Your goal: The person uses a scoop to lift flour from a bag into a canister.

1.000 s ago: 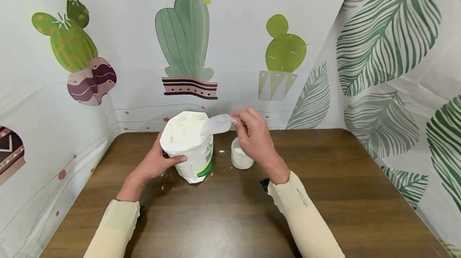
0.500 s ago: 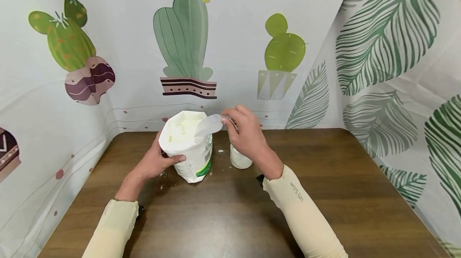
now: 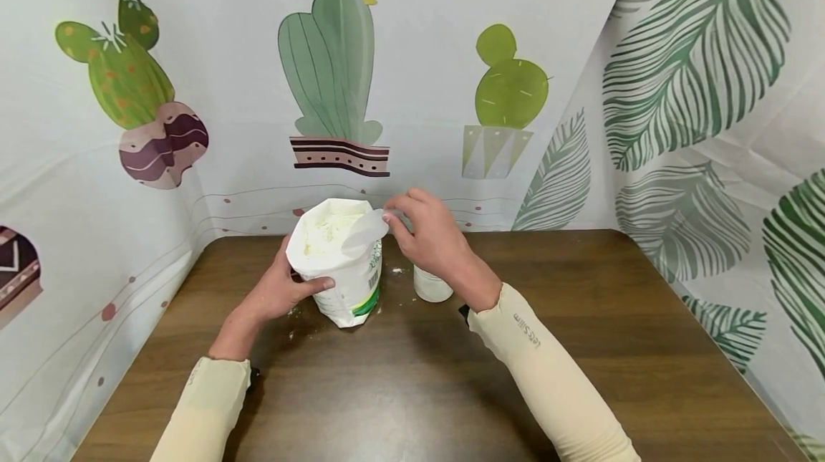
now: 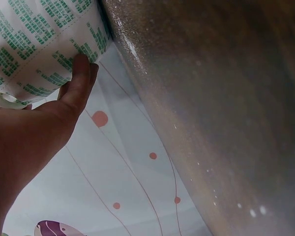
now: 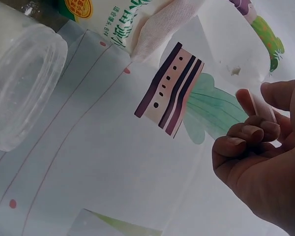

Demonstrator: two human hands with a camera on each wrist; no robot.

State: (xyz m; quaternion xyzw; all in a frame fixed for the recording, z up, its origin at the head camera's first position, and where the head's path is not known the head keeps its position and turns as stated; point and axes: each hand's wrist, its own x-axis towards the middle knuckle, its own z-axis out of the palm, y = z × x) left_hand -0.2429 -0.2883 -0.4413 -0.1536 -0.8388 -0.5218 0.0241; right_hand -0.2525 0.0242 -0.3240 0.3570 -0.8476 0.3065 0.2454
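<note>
An open white paper bag (image 3: 341, 290) of white powder, perhaps flour, stands on the table. My left hand (image 3: 278, 291) grips it from the left, with the thumb across its front. In the left wrist view, green print covers the bag (image 4: 24, 44) above the left hand (image 4: 44, 128). A translucent plastic scoop (image 3: 366, 230) sits over the bag's mouth at its right rim. My right hand (image 3: 430, 236) pinches its handle. Below that hand stands a clear jar (image 3: 432, 287) with white powder, its top partly hidden. The jar's open rim (image 5: 51, 73) shows in the right wrist view.
Spilled powder (image 3: 397, 271) lies on the brown wooden table (image 3: 412, 390) between bag and jar, with more specks left of the bag. A white cloth (image 3: 425, 75) printed with cacti hangs close behind the table's back edge.
My right hand has moved left with the scoop, so its bowl reaches further over the bag's mouth. The hand now covers the jar's top. My left hand keeps its hold on the bag.
</note>
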